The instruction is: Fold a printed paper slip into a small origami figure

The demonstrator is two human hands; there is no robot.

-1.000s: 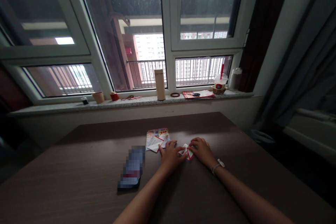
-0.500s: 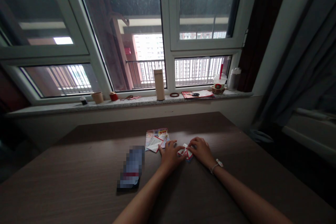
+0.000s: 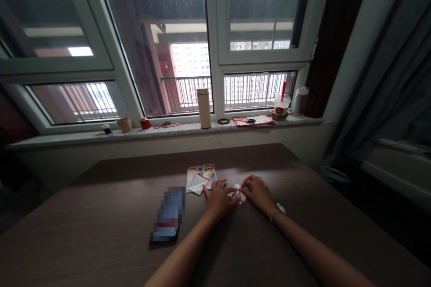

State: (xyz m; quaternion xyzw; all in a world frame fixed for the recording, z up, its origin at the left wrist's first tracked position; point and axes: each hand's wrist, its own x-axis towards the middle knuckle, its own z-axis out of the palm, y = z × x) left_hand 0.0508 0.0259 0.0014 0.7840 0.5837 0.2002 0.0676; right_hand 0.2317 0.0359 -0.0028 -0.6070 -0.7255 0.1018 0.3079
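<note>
My left hand (image 3: 218, 198) and my right hand (image 3: 257, 193) meet on a small folded piece of white paper with red edges (image 3: 237, 195), pinching it from both sides against the dark wood-grain table (image 3: 94, 228). Its folds are partly hidden by my fingers. Just beyond my left hand lies a loose pile of printed, colourful paper with white red-edged pieces (image 3: 201, 179). To the left of that hand sits a flat object, pixelated and unreadable (image 3: 168, 215). A pale band circles my right wrist (image 3: 276, 211).
Beyond the table's far edge runs a stone windowsill (image 3: 84, 135) holding a tall beige flask (image 3: 204, 108), a plastic cup with a red straw (image 3: 282, 104), scissors on red-edged papers (image 3: 251, 120) and small cups. A dark curtain (image 3: 373, 71) hangs at the right.
My hands and the folded paper stay almost in place, with slight finger shifts. The whole view has drifted a little as my head moved.
</note>
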